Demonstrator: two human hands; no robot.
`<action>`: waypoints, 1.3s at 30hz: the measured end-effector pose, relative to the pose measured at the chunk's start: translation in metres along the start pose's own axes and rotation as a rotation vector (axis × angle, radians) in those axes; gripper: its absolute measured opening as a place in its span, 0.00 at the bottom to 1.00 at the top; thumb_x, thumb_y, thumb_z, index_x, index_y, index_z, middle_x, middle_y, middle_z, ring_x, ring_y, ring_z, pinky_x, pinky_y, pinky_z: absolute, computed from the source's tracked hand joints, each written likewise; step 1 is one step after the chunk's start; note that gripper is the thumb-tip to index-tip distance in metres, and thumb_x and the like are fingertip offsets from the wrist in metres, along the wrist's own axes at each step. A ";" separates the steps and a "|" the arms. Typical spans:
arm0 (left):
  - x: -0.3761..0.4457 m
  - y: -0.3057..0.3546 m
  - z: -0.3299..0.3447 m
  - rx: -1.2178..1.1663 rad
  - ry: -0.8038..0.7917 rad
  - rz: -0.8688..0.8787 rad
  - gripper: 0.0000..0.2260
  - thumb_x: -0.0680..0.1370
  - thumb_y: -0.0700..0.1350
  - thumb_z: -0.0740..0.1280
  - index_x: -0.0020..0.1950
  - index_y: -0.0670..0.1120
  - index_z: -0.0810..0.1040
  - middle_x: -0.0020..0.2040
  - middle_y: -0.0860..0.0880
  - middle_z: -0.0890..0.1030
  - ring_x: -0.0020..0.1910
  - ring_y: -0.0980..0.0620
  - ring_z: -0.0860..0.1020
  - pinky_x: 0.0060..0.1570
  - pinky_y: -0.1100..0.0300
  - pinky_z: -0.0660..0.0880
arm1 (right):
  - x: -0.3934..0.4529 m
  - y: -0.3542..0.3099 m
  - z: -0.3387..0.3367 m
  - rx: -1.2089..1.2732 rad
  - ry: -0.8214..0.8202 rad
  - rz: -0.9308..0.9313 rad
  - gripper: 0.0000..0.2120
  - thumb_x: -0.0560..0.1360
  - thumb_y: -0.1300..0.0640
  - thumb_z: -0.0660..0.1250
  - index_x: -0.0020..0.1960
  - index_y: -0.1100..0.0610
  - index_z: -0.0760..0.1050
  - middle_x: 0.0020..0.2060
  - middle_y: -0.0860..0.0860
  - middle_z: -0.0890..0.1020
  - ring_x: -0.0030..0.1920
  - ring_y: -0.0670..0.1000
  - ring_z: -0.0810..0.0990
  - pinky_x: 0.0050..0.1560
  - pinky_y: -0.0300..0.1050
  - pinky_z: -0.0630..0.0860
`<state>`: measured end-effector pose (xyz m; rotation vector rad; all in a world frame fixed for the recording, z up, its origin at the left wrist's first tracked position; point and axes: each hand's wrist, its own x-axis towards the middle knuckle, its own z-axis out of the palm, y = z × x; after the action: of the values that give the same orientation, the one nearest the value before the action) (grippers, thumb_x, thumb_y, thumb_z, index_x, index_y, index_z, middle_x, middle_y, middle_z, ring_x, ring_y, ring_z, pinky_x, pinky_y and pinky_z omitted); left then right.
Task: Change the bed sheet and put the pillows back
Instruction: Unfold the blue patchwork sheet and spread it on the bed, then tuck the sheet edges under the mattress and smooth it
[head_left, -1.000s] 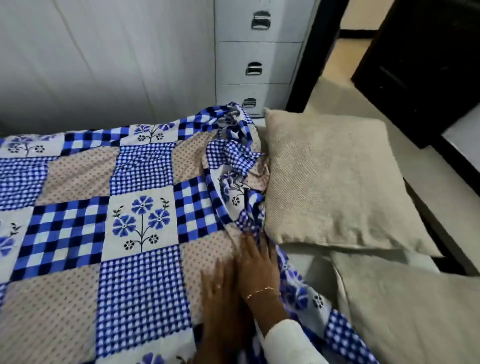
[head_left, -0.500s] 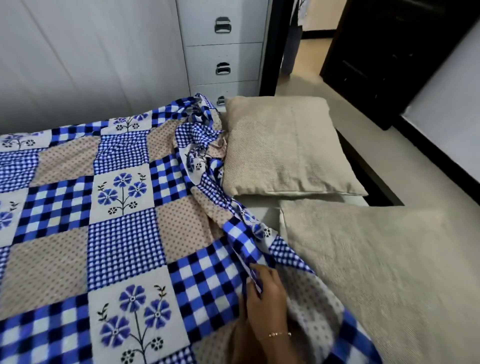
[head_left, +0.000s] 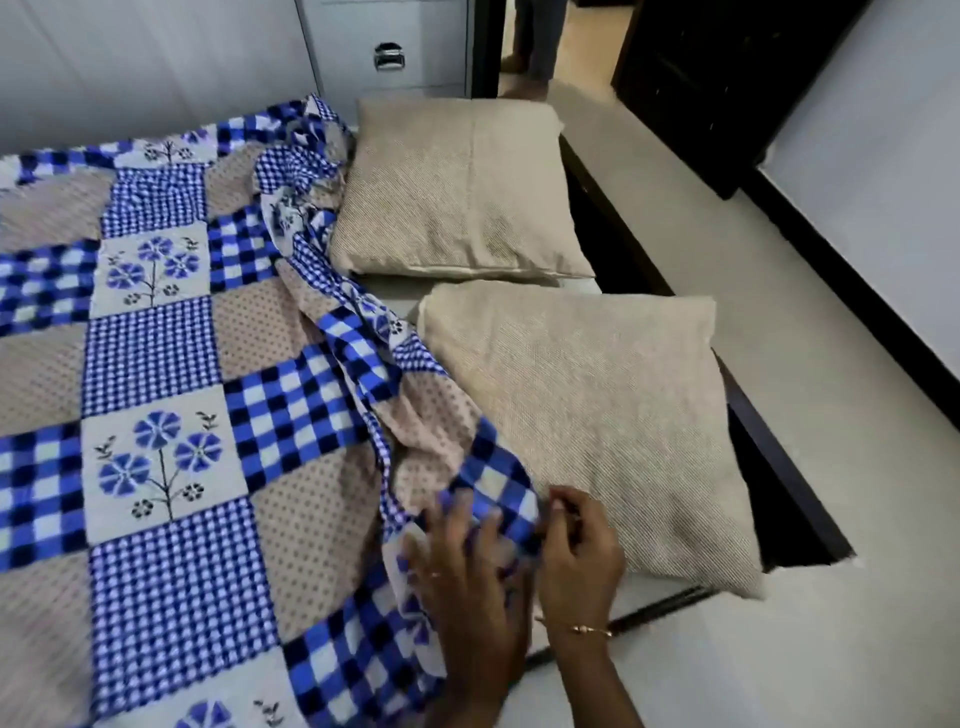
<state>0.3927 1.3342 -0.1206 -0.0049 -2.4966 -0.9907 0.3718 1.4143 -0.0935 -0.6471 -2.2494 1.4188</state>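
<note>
Bed sheet: we see it spread over the bed from 9 o'clock to centre, its bunched edge running from 12 o'clock down to our hands at 6 o'clock. Blue-and-white checks, beige dotted squares, blue flower panels. Left hand: fingers spread flat, pressing the sheet's edge. Right hand: just beside it, fingers curled, pinching the same edge. Far pillow: beige, woven, at 12 o'clock, touching the sheet's folds. Near pillow: beige, at 3 o'clock, touching our right hand.
</note>
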 end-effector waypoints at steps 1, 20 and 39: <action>-0.023 0.017 0.011 0.080 -0.077 0.186 0.16 0.82 0.55 0.49 0.60 0.48 0.70 0.68 0.52 0.69 0.73 0.49 0.59 0.71 0.47 0.52 | -0.003 0.010 -0.013 -0.006 0.043 0.119 0.16 0.72 0.51 0.58 0.44 0.60 0.79 0.39 0.56 0.82 0.42 0.58 0.80 0.46 0.46 0.73; -0.037 -0.014 -0.014 0.020 -0.187 -0.496 0.26 0.74 0.29 0.63 0.72 0.36 0.62 0.70 0.38 0.65 0.66 0.41 0.69 0.52 0.69 0.62 | 0.004 0.024 -0.002 1.192 -0.193 1.091 0.14 0.71 0.52 0.67 0.55 0.55 0.77 0.48 0.49 0.84 0.53 0.48 0.80 0.70 0.51 0.65; -0.032 0.028 -0.006 -0.338 -0.536 -0.572 0.11 0.75 0.55 0.64 0.36 0.51 0.77 0.36 0.48 0.79 0.37 0.54 0.75 0.47 0.54 0.71 | 0.005 -0.028 -0.057 1.496 -0.526 0.754 0.32 0.48 0.56 0.84 0.50 0.61 0.83 0.51 0.58 0.83 0.50 0.55 0.83 0.44 0.50 0.81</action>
<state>0.4281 1.3563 -0.1119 0.4092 -2.8288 -1.8443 0.3946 1.4479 -0.0450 -0.5453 -0.4987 3.2038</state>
